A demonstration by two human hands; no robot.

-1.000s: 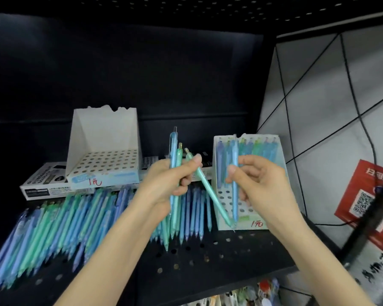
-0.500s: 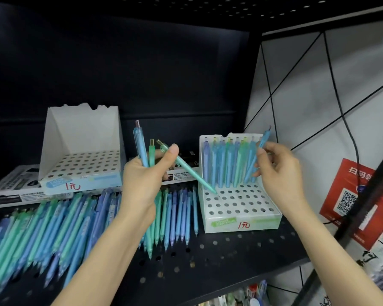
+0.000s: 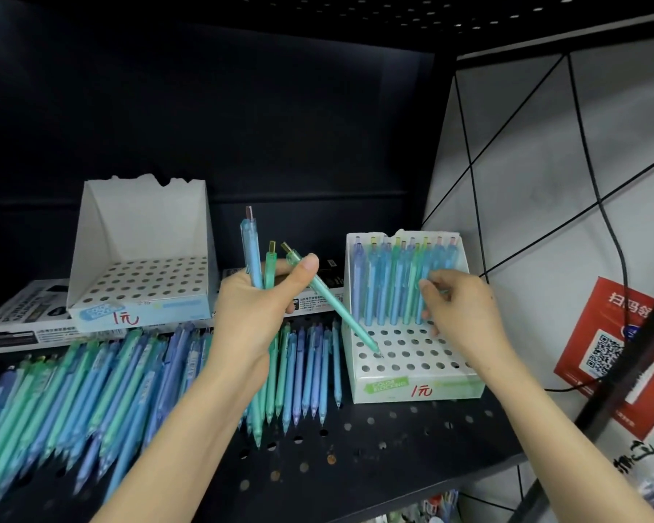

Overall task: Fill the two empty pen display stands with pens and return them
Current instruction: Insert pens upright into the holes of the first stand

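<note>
Empty pen stand (image 3: 140,235): the front lip carries a handwritten red price mark (image 3: 127,318) reading "1元". The pale blue label (image 3: 99,313) beside it is too blurred to read.

Partly filled pen stand (image 3: 469,388): the front lip carries a green label (image 3: 386,385) printed "COLOR BLOCKING" in white capitals. A second price mark (image 3: 421,390), also red and handwritten, reads "1元" just to the right of it.

Red poster (image 3: 605,322) on the wall: the white characters at the top begin "扫码领"; the rest cannot be read. A black-and-white QR code (image 3: 605,353) is printed below them.

Flat box (image 3: 12,326) under the empty pen stand: white small print, illegible.

Sheet (image 3: 642,462) at lower right: large black brush characters, not readable.
</note>
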